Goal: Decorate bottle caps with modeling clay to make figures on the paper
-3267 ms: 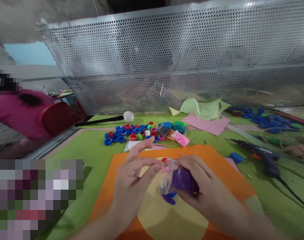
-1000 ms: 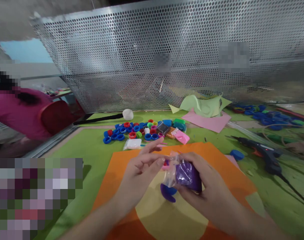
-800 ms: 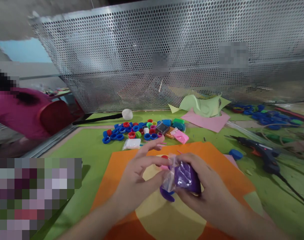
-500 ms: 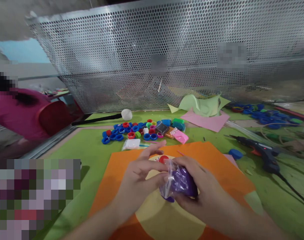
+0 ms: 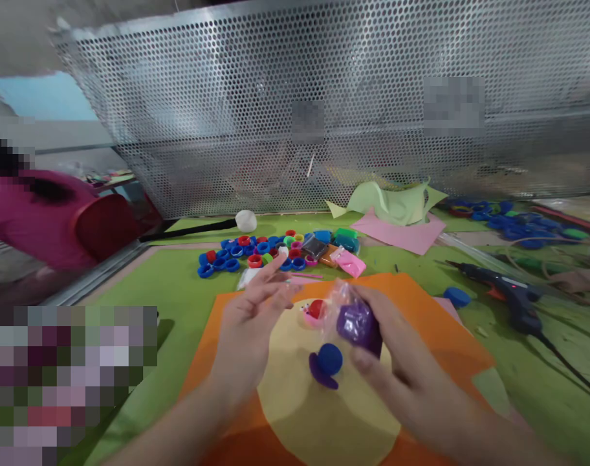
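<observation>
one raised left hand [image 5: 246,327], palm inward, grip loosely spread; right hand [image 5: 402,349] curled, grip pinching a purple packet [image 5: 357,325].

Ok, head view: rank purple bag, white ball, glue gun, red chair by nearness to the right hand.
From the right hand:
1. Purple bag: in its grasp.
2. Glue gun: on the table, to its right.
3. White ball: far side, left.
4. Red chair: far left, beyond the table.
</observation>
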The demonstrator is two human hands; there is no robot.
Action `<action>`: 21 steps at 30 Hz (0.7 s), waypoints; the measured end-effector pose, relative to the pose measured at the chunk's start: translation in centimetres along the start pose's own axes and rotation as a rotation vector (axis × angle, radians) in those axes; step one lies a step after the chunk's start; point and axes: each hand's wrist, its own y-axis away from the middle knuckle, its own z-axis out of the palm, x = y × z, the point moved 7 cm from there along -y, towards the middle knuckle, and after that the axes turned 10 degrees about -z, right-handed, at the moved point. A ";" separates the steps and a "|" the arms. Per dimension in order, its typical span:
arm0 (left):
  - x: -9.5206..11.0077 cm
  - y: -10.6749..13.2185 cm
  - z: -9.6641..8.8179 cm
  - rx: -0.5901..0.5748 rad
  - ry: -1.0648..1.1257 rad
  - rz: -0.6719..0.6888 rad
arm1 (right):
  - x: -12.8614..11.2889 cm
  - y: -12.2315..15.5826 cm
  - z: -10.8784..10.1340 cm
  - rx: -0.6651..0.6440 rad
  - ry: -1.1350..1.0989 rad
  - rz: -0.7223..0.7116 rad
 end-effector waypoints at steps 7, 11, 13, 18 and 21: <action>-3.2 -0.1 2.3 -0.243 0.407 -0.467 | 2.3 -0.8 -0.2 0.043 -0.173 0.235; -3.4 0.2 2.7 -0.262 0.386 -0.547 | 2.8 -1.0 0.4 0.011 -0.305 0.296; -3.7 0.0 2.4 -0.229 0.358 -0.579 | 3.0 -1.1 0.5 0.007 -0.367 0.318; -3.8 -0.4 2.2 -0.283 0.230 -0.510 | 3.3 -1.4 0.0 0.017 -0.398 0.374; -3.5 -0.3 2.3 -0.322 0.139 -0.440 | 3.7 -1.1 0.4 -0.017 -0.512 0.469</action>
